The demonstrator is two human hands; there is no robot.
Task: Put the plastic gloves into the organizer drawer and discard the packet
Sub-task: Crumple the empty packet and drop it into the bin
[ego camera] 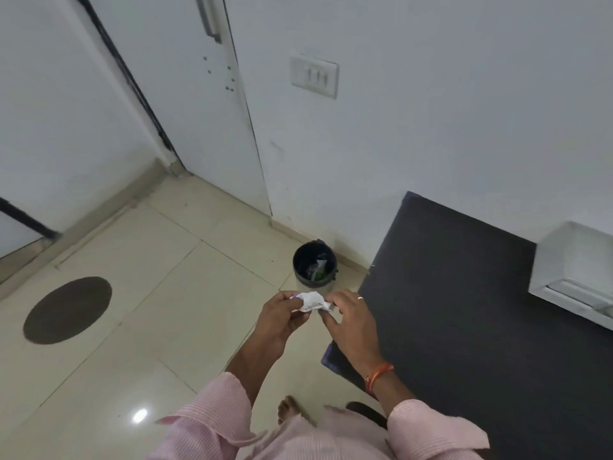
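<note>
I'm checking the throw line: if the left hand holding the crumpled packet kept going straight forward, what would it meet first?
Probably the open black bin, which stands on the floor just ahead of the left hand and the packet. Nothing shows between them, though one view leaves the depth unsure.

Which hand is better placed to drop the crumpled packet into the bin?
Left. The left hand grips most of the crumpled packet, while the right hand only pinches its edge. The open bin sits on the floor just beyond both hands.

bin (314, 267) on floor (172, 293) against wall, counter (464, 310) to its right, round mat (67, 310) far left.
</note>
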